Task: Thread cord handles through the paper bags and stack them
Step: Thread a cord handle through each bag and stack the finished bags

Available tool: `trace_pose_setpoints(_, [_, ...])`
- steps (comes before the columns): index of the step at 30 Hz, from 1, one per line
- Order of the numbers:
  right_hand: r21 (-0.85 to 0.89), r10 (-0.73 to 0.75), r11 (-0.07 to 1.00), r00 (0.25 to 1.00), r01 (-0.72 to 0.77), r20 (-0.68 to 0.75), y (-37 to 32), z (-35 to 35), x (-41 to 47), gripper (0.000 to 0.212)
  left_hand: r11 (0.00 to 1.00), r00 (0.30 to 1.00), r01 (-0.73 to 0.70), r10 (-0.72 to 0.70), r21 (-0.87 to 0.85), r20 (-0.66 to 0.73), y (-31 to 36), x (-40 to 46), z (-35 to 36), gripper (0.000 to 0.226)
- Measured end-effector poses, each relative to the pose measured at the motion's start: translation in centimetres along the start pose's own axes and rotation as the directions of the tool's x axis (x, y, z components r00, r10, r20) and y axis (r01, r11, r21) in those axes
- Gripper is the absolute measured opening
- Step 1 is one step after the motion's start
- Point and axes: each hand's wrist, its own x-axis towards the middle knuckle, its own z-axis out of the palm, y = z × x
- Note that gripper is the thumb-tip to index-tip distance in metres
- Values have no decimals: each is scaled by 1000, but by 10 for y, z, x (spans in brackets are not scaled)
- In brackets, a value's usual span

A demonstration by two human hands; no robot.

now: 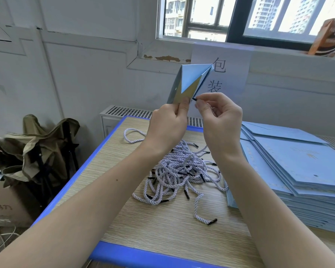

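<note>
I hold a folded light-blue paper bag (190, 78) up in front of the wall, its open end toward me. My left hand (168, 122) grips the bag's lower edge. My right hand (219, 117) pinches the black tip of a white twisted cord (195, 99) right at the bag's edge. A tangled pile of white cords with black tips (178, 171) lies on the table below my wrists. A tall stack of flat blue bags (298, 167) sits at the right.
The wood-grain table with a blue rim (70, 186) stands against a radiator (124, 112). A folded olive stool (39, 147) and a cardboard box (6, 206) are on the floor at left. A paper sign (220, 74) hangs below the window.
</note>
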Motion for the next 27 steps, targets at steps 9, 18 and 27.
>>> trace_pose_setpoints(9, [-44, 11, 999, 1000, -12, -20, 7, 4, 2, 9, 1000, 1000, 1, 0, -26, 15, 0, 0, 0, 60])
trace_pose_setpoints(18, [79, 96, 993, 993, -91, -68, 5, 8, 6, 14, 1000, 1000, -4, 5, -14, 17, 0, -1, 2, 61])
trace_pose_setpoints(27, [236, 234, 946, 972, -223, -19, 3, 9, 4, 14, 999, 1000, -16, 17, -34, 14, 1, -3, 2, 58])
